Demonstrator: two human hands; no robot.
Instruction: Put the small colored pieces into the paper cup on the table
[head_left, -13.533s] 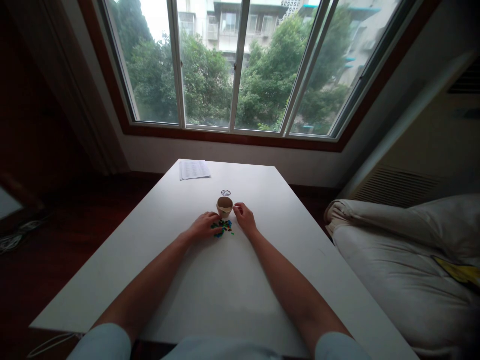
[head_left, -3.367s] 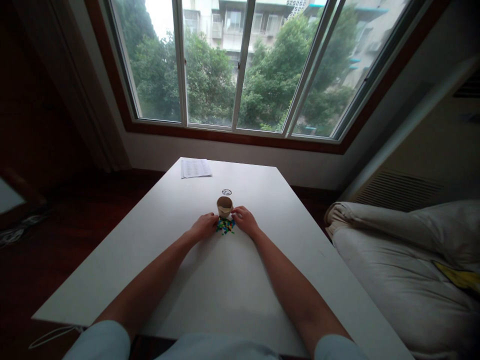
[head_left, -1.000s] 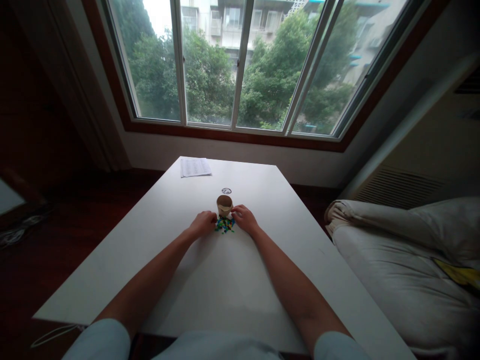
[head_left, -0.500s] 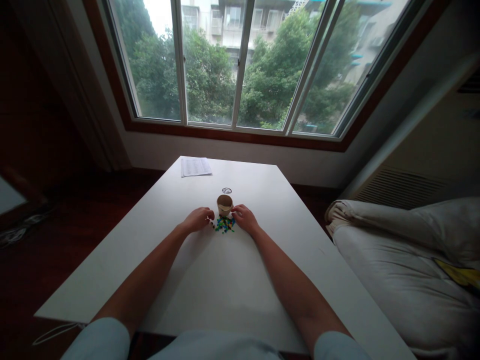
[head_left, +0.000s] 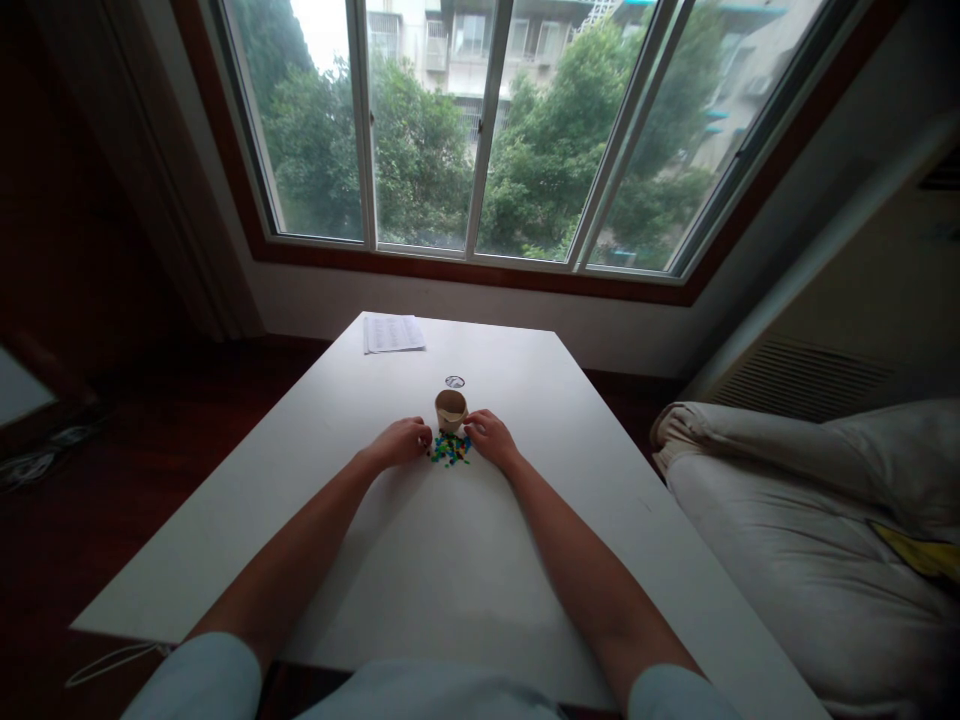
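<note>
A small pile of tiny coloured pieces [head_left: 450,450], blue, green and yellow, lies on the white table [head_left: 450,560]. Just behind it stands a small brown paper cup [head_left: 451,408]. My left hand [head_left: 403,441] rests on the table at the left edge of the pile, fingers curled in a pinch; what they hold is too small to make out. My right hand [head_left: 490,438] sits at the pile's right edge beside the cup, fingers curled down onto the pieces.
A printed sheet of paper [head_left: 393,333] lies at the table's far edge. A small round ring-like object [head_left: 454,381] sits behind the cup. A pale padded sofa [head_left: 810,530] stands close on the right. A wide window [head_left: 480,130] fills the far wall.
My left hand drew away to the left of the pile half a second ago and has come back in against it. The right hand and the cup stay put.
</note>
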